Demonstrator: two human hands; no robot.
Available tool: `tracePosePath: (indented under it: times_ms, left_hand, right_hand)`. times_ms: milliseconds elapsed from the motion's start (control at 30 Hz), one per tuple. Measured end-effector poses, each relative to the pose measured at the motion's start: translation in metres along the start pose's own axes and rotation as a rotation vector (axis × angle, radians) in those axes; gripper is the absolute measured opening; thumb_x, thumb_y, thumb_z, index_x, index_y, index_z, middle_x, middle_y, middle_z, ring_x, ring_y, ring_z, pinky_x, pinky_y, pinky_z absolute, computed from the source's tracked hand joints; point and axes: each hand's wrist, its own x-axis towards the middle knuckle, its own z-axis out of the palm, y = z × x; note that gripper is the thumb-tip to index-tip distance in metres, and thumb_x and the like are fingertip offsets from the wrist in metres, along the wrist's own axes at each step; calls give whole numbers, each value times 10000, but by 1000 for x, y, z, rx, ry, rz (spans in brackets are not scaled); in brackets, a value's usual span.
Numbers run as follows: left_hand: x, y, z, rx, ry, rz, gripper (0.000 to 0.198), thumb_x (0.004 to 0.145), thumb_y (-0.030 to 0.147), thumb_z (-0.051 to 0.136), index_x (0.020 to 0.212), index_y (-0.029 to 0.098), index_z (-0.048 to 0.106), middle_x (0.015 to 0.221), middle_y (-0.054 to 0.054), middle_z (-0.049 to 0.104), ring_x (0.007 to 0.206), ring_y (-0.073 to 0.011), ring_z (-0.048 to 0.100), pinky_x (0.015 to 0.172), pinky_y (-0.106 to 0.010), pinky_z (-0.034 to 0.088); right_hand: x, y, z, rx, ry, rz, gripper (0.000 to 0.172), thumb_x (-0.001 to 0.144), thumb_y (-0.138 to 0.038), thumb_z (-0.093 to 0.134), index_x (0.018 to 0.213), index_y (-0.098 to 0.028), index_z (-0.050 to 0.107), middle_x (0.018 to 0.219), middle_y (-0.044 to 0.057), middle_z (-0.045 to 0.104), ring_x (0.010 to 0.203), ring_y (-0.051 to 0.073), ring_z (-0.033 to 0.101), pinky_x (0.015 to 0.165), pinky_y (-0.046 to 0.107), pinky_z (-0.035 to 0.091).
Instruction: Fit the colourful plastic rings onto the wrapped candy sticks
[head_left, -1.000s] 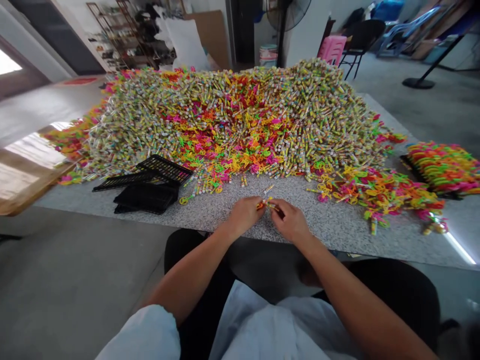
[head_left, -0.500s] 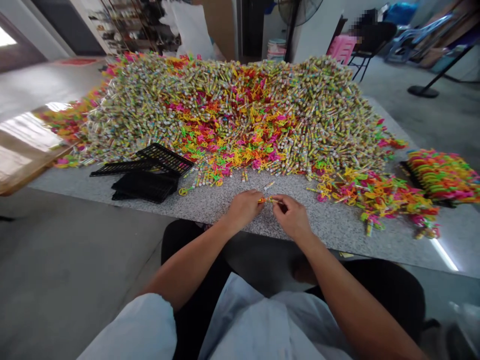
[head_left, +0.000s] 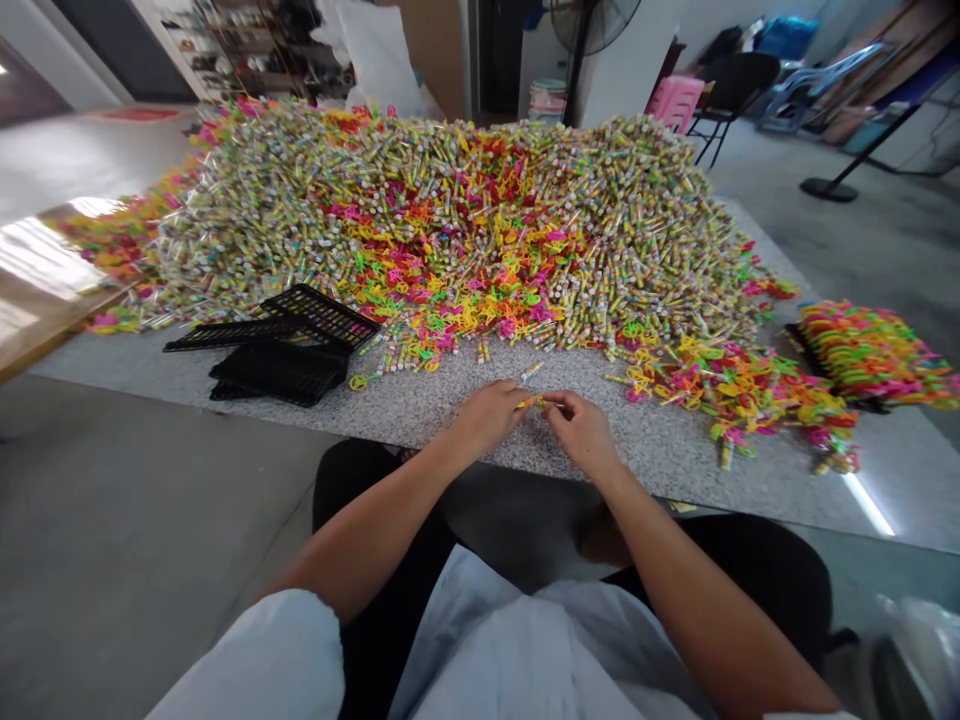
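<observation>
Just inside the front edge of the speckled table [head_left: 420, 415], the left hand [head_left: 486, 415] and right hand [head_left: 583, 428] pinch a small yellow-and-orange piece [head_left: 532, 402] between them, perhaps a capped tube. Print on the tubes in the heap [head_left: 262, 220] beyond is too tiny to read. Bare tabletop flanks both hands, out to black trays [head_left: 281, 365] at left and a smaller pile [head_left: 750, 385] at right; one loose tube [head_left: 532, 370] lies just ahead.
</observation>
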Motion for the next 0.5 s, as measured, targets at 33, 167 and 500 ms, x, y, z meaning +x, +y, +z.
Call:
tracePosePath:
  times_ms: [33, 167, 500]
  left_hand:
    - [1, -1, 1, 23, -2, 9, 123, 916, 273, 659, 962, 253, 771, 894, -75, 629, 975, -251, 597, 1006, -376, 449]
    - [2, -1, 4, 129, 3, 31, 188, 951, 254, 600, 1044, 262, 763, 942, -89, 637, 1013, -263, 588, 1026, -400, 440]
    - [-6, 26, 22, -152, 250, 34, 366, 983, 298, 574, 1340, 273, 651, 1371, -109, 606, 1253, -254, 587, 1031, -402, 525]
  right_hand:
    - [-1, 1, 1, 56, -5, 19, 287, 904, -358, 590, 1107, -216, 736, 910, 41, 774, 672, 184, 691, 671, 319, 564]
    - [-11, -1, 5, 120, 32, -7, 297, 939, -382, 581, 1158, -231, 714, 907, 43, 771, 612, 175, 669, 627, 321, 566]
    - [-20, -5, 12, -51, 274, -155, 343, 1010, -355, 489, 1298, -251, 645, 1186, 86, 740, 908, 214, 748, 864, 385, 596]
